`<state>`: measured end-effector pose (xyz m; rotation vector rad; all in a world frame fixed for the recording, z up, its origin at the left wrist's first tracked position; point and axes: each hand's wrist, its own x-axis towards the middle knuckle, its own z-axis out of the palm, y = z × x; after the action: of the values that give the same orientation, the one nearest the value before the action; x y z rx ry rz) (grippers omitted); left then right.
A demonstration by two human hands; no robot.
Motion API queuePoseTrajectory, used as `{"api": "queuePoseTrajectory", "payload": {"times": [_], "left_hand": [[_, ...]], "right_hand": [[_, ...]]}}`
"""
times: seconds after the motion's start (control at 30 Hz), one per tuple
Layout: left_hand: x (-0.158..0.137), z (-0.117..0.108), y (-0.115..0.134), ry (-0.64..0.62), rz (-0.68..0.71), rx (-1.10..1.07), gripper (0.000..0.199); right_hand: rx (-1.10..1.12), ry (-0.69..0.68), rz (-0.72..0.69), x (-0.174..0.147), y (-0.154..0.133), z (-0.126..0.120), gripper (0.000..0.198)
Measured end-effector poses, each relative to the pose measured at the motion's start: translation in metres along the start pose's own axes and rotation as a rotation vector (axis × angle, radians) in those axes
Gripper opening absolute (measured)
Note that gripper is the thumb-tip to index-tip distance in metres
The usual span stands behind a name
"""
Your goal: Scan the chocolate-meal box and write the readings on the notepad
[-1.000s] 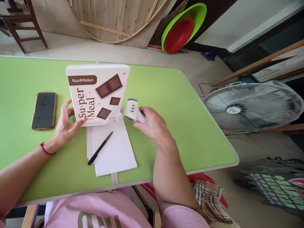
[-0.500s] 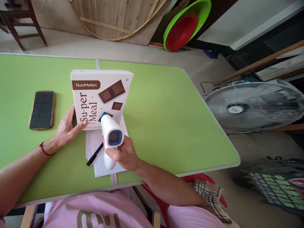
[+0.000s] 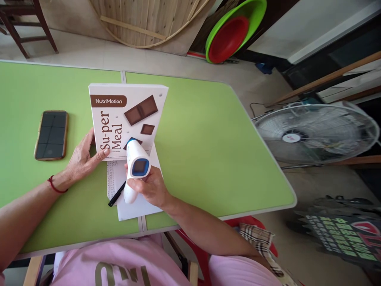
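NutriMotion box [image 3: 131, 113], white, brown lettering and chocolate pieces printed on front. Head view: box held up over green table [image 3: 214, 151], front face toward the wearer, at the table's seam; cannot tell whether its lower edge rests on anything. Left hand [image 3: 85, 159] grasping its lower left corner, thumb on the front, other fingers partly hidden behind the edge. Right hand [image 3: 153, 188] wrapped round the grip of a white gun-shaped thermometer [image 3: 134, 153], blue-rimmed screen facing the wearer, nose end toward the box front and overlapping the lowest printed piece; contact or gap, cannot tell. Below: white paper [image 3: 126, 212] and a written sheet [image 3: 111, 178] beside it, black pen [image 3: 116, 195] aslant across both, partly covered by the thermometer. Phone [image 3: 51, 135] lying left of the left hand, well apart from the box. Standing fan [image 3: 315, 135] beyond the table's right edge.
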<state>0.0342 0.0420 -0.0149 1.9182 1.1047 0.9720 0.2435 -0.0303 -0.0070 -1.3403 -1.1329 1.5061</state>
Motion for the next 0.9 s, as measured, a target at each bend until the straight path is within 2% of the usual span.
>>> {"api": "queuePoseTrajectory", "payload": {"times": [0.63,0.9], "left_hand": [[0.0011,-0.0002,-0.0014,0.005,0.015,0.024,0.045],[0.0020,-0.0027,-0.0029,-0.006,0.022,0.045,0.054]], "right_hand": [[0.023,-0.001,0.004,0.0019,0.0021,-0.0030,0.021],[0.032,-0.020,0.028,0.0038,-0.0020,-0.0024,0.024]]}}
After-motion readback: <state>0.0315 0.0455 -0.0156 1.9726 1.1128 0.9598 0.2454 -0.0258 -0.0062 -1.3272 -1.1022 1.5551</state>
